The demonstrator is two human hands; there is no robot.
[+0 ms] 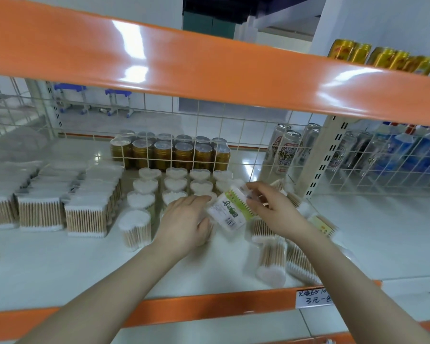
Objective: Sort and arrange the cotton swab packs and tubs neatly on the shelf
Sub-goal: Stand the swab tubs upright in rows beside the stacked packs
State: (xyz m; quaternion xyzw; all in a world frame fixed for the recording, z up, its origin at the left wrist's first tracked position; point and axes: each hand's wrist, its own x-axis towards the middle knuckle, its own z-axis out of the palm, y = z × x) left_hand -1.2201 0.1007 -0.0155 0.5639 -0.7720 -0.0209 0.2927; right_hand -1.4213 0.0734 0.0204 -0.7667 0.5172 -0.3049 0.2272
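A cotton swab pack with a green and white label (230, 209) hangs tilted above the white shelf (72, 274). My right hand (271, 207) pinches its upper right end. My left hand (186, 222) touches its left side and lies curled over a tub that it mostly hides. Heart-shaped tubs (174, 182) of swabs stand in rows behind my hands, with a round tub (135, 229) at the front left. Flat swab packs (86, 217) stand in neat rows on the left. Loose packs (273, 261) lie scattered at the right front.
An orange beam (209, 70) crosses overhead and an orange shelf edge (196, 309) with a price tag (313, 297) runs in front. A wire grid (253, 135) backs the shelf, with cans (169, 152) behind it. An upright post (318, 155) stands at the right.
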